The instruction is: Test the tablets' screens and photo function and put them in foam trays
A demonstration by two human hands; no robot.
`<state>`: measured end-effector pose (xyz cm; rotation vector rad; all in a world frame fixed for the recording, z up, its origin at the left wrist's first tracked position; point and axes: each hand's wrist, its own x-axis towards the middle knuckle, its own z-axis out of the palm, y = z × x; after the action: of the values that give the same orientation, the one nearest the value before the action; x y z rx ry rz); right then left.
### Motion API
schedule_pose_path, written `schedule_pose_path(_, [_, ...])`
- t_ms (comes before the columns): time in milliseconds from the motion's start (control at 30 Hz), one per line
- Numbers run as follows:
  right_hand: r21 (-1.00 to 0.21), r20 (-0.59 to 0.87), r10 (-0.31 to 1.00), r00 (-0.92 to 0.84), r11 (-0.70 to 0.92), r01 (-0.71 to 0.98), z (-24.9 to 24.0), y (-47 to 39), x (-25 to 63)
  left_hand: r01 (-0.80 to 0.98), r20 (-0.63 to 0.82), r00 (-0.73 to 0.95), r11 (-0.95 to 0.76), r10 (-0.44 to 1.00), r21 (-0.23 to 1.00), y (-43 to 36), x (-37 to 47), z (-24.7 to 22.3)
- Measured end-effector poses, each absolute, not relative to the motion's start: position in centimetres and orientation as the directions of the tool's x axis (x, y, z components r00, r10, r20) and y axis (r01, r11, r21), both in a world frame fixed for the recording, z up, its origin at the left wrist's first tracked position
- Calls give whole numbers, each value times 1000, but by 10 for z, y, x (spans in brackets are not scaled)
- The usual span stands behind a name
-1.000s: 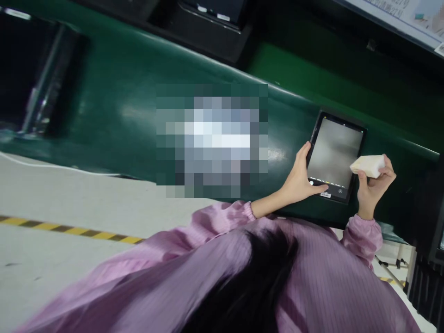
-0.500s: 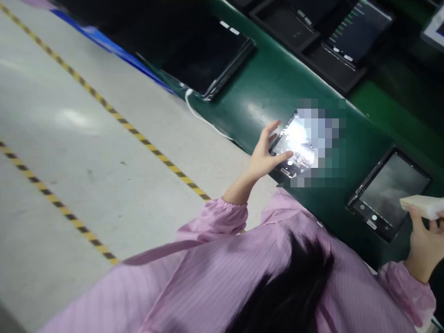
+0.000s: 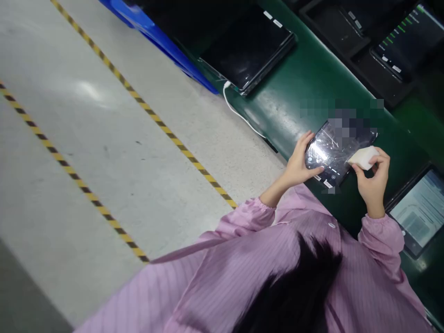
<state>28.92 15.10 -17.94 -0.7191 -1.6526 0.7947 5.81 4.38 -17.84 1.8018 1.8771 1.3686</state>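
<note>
My left hand (image 3: 301, 159) grips the left edge of a tablet (image 3: 321, 147) in shiny clear film, thumb over the front and fingers along the side. Its screen is dark with glare, and the upper part is blurred out by blocks. In my right hand (image 3: 376, 178), thumb and fingers pinch a white block (image 3: 366, 158), perhaps foam or a sponge. One end of the block is at the tablet's right edge; whether they touch I cannot tell. Another tablet (image 3: 421, 212), with a pale picture on its screen, lies to the right of my right hand.
A stack of dark tablets (image 3: 248, 48) lies on the green bench (image 3: 287, 88), with a white cable (image 3: 239, 113) hanging at its edge. Black trays (image 3: 378, 85) stand behind, one bearing a tablet with green text (image 3: 404, 39). Left is floor with striped tape (image 3: 151, 111).
My right hand has carried the white block left, from over the right tablet to the tablet in my left hand. That tablet's bright glare has dimmed. The whole view has shifted.
</note>
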Motion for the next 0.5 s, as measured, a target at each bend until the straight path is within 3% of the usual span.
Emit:
schedule_pose_path(167, [-809,556,808,-197,580,97,-174,146,291,711,427,-283,-111,859,695,45,67,-180])
schedule_pose_path(333, [-809,558,804,-204,582,82,-172,144,289,643,422,-179,-219,889,733,40,55,-176])
schedule_pose_path(500, [-813,548,809,-213,575,93,-173,145,290,588,357,-133,-216,925,779,34,49,-170])
